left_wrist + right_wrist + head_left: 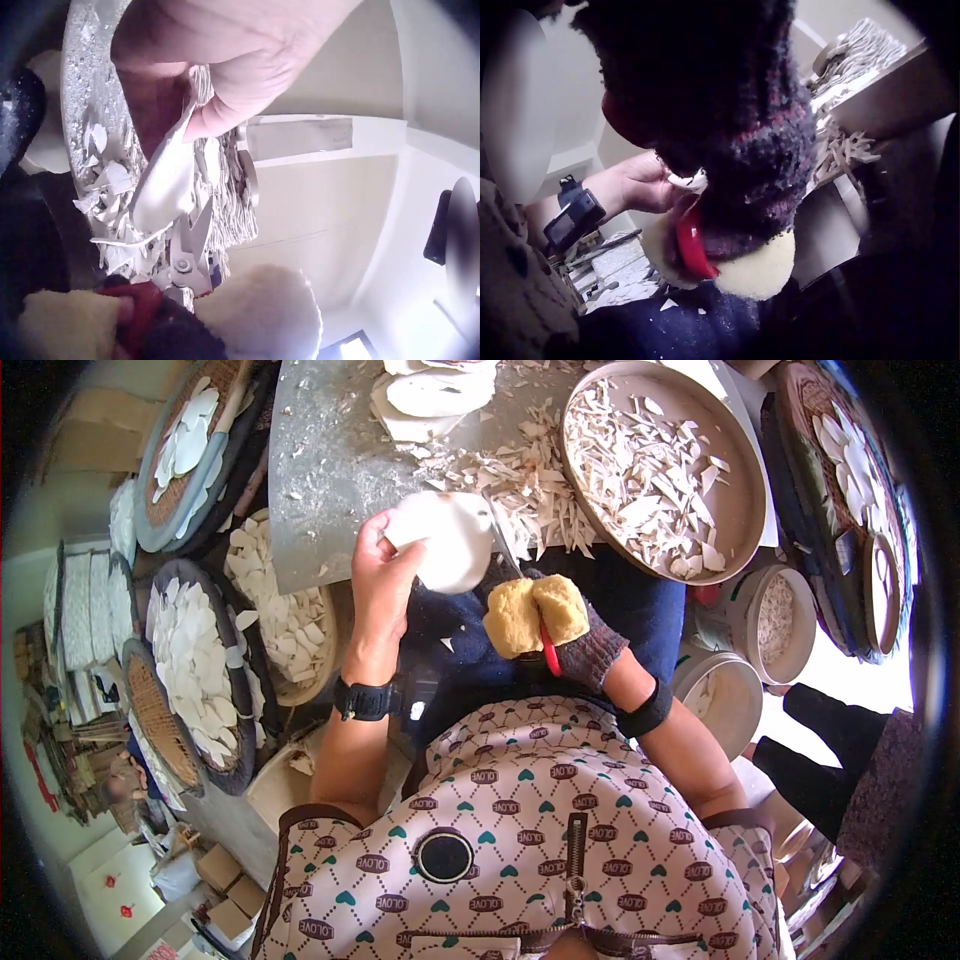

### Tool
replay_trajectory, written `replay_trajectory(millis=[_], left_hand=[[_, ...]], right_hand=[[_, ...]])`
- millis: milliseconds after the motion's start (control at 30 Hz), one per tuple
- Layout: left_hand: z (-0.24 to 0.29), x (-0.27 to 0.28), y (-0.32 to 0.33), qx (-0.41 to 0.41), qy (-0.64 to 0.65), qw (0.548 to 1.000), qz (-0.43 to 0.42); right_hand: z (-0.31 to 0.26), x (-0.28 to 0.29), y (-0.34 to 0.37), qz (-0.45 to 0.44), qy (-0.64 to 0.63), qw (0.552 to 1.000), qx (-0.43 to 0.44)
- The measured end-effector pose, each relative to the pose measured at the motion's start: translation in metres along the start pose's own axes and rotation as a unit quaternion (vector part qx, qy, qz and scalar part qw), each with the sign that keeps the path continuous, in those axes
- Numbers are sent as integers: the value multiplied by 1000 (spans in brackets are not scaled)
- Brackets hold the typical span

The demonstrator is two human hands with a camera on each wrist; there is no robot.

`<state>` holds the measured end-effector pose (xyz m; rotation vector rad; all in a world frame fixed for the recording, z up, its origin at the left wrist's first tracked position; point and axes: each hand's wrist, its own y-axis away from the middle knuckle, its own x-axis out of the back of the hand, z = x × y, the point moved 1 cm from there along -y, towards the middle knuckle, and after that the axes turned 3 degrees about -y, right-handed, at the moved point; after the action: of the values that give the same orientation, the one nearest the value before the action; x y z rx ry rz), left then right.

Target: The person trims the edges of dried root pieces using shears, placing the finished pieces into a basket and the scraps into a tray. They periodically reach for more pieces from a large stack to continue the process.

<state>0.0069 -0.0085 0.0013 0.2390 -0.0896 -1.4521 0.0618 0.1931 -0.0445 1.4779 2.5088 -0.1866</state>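
Note:
A thin white disc (450,555) with a pared, uneven edge is pinched between thumb and fingers of my bare left hand (385,585). In a dark knitted glove, my right hand (592,647) grips a pair of scissors (184,262) with red handles (694,251). Yellow foam padding (515,620) surrounds the handles. The scissor blades stand spread at the disc's edge in the left wrist view, where a narrow strip curls away from the disc. Much of the gloved fingers is hidden behind the padding in the head view.
A metal-topped table (320,490) bears a stack of white discs (440,395) and loose offcuts (540,490). At its right, a round tray (738,480) holds more offcuts. Baskets (250,710) of white pieces line the left; buckets (735,705) and another person's legs (815,735) are right.

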Motion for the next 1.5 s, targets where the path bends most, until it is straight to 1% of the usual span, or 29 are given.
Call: replay_trajectory(millis=[67, 100, 200, 267, 367, 400, 433, 467, 500, 533, 567, 633, 700, 733, 800, 833, 900, 967, 1033, 1067, 1100, 1167, 1267, 1300, 1333, 1400, 1433, 1467, 1500], left_hand=[[2, -2, 4, 23, -32, 999, -29], [3, -2, 4, 13, -38, 999, -25], [1, -2, 6, -22, -43, 999, -4], [-3, -5, 8, -52, -30, 998, 22], [5, -7, 6, -115, -74, 991, -13], [5, -6, 4, -116, -89, 989, -29], [6, -3, 0, -117, -105, 987, -45], [7, -2, -2, -119, -121, 984, -60], [9, -3, -2, -111, -113, 985, -65], [13, -4, -1, -103, -105, 987, -71], [16, -6, 0, -95, -97, 988, -76], [20, -4, -1, -70, -97, 988, -95], [21, -2, -2, -51, -95, 988, -110], [21, -2, -3, -45, -92, 988, -117], [20, 0, -5, -42, -87, 988, -124], [18, 2, -6, -44, -86, 987, -126], [17, 4, -7, -44, -78, 989, -121], [16, 4, -6, -39, -65, 991, -111], [16, 14, -8, 14, -19, 989, -145], [16, 20, -9, 40, 4, 986, -161], [17, 24, -10, 40, 7, 985, -167], [19, 29, -12, 37, 12, 983, -177], [26, 29, -14, -80, -26, 992, -93], [29, 30, -15, -156, -81, 981, -80], [31, 30, -16, -230, -134, 962, -67], [35, 28, -17, -371, -235, 898, -41], [38, 29, -16, -369, -270, 888, -46], [39, 28, -14, -395, -285, 872, -44], [40, 26, -12, -421, -300, 855, -41]], right_hand=[[3, 2, -1, -10, 24, 999, 21], [1, 4, 0, -27, -28, 999, 20], [-12, 2, 3, -19, -128, 991, -22], [-17, 0, 5, 0, -289, 951, -112], [-30, 2, 8, -12, -107, 992, -66], [-33, 4, 8, -39, -2, 999, -18], [-35, 7, 7, -66, 102, 992, 30], [-36, 8, 5, -93, 205, 971, 78], [-35, 7, 5, -85, 90, 992, 24], [-34, 5, 6, -76, -28, 996, -31], [-32, 4, 8, -65, -144, 984, -86], [-27, 5, 10, -73, -131, 987, -48], [-21, 7, 14, -77, -61, 995, -13], [-17, 8, 15, -76, 4, 997, 3], [-17, 10, 16, -82, 16, 997, 2], [-18, 9, 17, -87, -38, 995, -14], [-17, 9, 17, -89, -57, 994, -38], [-12, 11, 19, -74, -8, 996, -55], [-10, 14, 22, -44, -1, 996, -75], [-12, 16, 22, -44, 16, 997, -68], [-16, 18, 23, -44, 33, 997, -61], [-29, 22, 23, -81, 114, 990, -9], [-22, 22, 27, -105, 151, 981, -65], [-12, 23, 29, -114, -4, 987, -116], [-7, 21, 29, -122, -98, 983, -99], [0, 15, 29, -131, -282, 948, -63], [4, 12, 26, -140, -431, 888, -83], [7, 7, 22, -146, -566, 804, -108], [7, 4, 20, -146, -634, 751, -117]])
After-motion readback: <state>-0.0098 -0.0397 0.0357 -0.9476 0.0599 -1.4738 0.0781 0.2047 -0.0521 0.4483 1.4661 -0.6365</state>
